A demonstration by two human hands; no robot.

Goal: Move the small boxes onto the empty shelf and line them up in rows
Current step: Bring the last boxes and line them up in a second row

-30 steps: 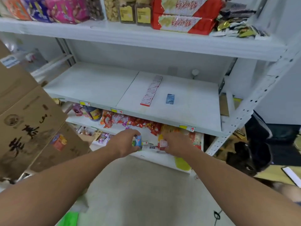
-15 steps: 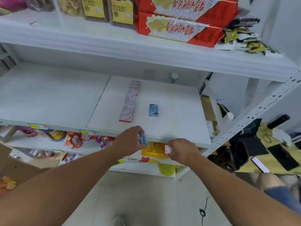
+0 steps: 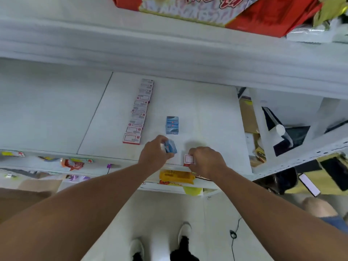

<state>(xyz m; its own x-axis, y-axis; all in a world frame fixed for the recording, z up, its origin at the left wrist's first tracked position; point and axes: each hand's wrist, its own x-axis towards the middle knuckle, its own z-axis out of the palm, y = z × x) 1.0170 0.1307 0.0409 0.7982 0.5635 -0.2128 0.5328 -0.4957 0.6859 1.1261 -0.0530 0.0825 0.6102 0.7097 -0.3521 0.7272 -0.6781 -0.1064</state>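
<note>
Your left hand [image 3: 155, 153] is curled round a small blue box [image 3: 171, 147], held tilted just above the front part of the white shelf [image 3: 207, 113]; your fingers cover its near side, so only its top and one face show. Your right hand [image 3: 206, 160] pinches a small red-and-white box [image 3: 188, 160] at the shelf's front edge, and your knuckles hide most of it; whether it touches the shelf you cannot tell. On the shelf, a row of red-and-white boxes [image 3: 139, 112] runs from near the front towards the back, each touching the next; their print is too blurred to read, and the far ones smear together so an exact count is unsure. Just right of that row, apart from it, sit the blue boxes [image 3: 172, 125], seemingly two, one behind the other, directly beyond the box in your left hand. The shelf above cuts off the back of the white shelf. A red package [image 3: 263, 10] on that upper shelf is cropped by the frame. Below the shelf edge, colourful packets [image 3: 73, 163] are only partly visible.
</note>
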